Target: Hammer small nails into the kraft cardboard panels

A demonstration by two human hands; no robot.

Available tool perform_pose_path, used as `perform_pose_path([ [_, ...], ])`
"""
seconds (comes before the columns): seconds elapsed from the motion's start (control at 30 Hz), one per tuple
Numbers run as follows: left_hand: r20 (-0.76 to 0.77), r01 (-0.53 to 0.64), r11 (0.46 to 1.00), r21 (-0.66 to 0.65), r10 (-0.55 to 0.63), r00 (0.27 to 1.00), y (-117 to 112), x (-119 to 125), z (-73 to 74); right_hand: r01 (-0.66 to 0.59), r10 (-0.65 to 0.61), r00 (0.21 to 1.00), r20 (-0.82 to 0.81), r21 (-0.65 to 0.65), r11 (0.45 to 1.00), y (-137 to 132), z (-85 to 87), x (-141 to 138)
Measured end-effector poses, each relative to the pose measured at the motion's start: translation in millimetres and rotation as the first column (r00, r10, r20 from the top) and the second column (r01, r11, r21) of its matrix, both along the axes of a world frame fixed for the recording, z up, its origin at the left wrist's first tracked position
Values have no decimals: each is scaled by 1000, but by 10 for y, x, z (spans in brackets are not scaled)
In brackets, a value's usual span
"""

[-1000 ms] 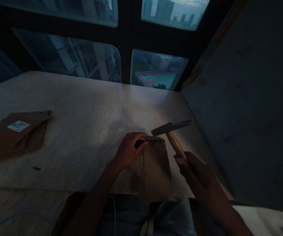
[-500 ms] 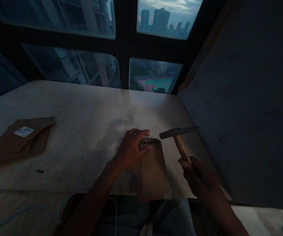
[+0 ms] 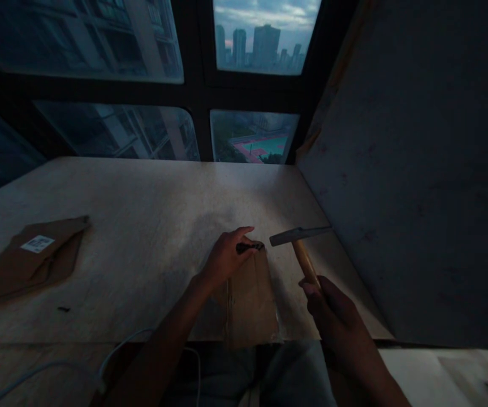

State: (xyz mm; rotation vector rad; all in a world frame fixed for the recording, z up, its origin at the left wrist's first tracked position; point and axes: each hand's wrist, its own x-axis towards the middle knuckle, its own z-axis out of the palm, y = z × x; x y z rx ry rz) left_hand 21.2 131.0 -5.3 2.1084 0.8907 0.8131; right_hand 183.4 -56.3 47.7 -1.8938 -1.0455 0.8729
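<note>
A brown cardboard piece [image 3: 250, 299] lies at the table's near edge, with a row of small dark nails [image 3: 250, 247] at its far end. My left hand [image 3: 227, 259] rests on the cardboard's far left corner, its fingers pinched around the dark nails. My right hand [image 3: 332, 316] grips the wooden handle of a hammer [image 3: 298, 240]. The hammer's metal head hovers just right of the nails, above the table.
The pale wooden table [image 3: 142, 226] runs up to dark windows. A folded brown packet [image 3: 31, 257] with a white label lies at the left, a small dark bit [image 3: 63, 309] near it. An upright board [image 3: 409, 169] walls off the right side. A white cable [image 3: 112, 356] hangs below the edge.
The view tilted up and shifted. My left fingers closed in on the nails. The hammer stayed raised beside them, slightly nearer the cardboard.
</note>
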Motion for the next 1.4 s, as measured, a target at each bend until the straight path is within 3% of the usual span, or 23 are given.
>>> perform_pose_path([
  [0.27,7,0,1000,-17,0,1000,22,3,-37,-82,80,994,69,15,997,90,68,84],
  [0.53,6,-5,1000,-31,5,1000,24,-4,-36,-328,348,878,328,-118,937,291,93,171],
  [0.73,35,11,999,-48,-9,999,16,3,-34,-315,332,874,354,-106,943,297,178,159],
  [0.97,45,-3,998,-66,6,999,25,1,-42,-336,382,833,400,-183,924,347,132,158],
  [1.23,55,17,997,-80,-12,998,23,3,-24,-304,313,887,339,-80,949,288,247,149],
  [1.4,26,29,999,-34,-28,999,22,-2,-9,-303,308,898,314,-66,951,279,211,126],
])
